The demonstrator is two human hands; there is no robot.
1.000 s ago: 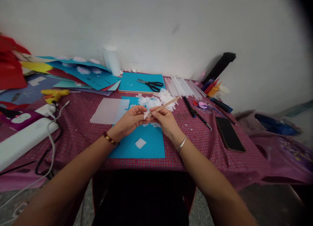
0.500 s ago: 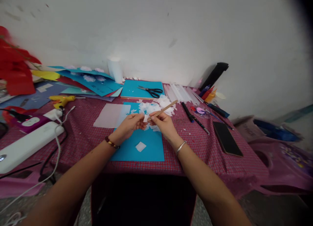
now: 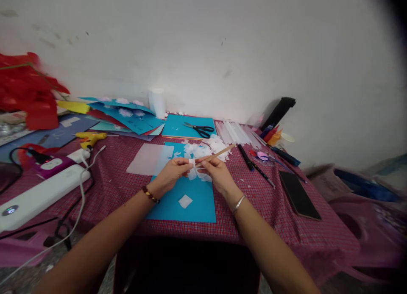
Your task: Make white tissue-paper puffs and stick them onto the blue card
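- Well, a yellow glue gun (image 3: 90, 139) lies toward ten o'clock on the table (image 3: 108, 201).
- Left hand (image 3: 170, 174): nearly closed, fingertips pinching a white paper piece (image 3: 191, 162) above the blue sheet (image 3: 199, 207).
- Scissors (image 3: 203, 130) rest toward twelve.
- Right hand (image 3: 221, 174): curled closed on a thin wooden stick (image 3: 219, 153) pointing to two.
- Phone (image 3: 299, 195), toward three.
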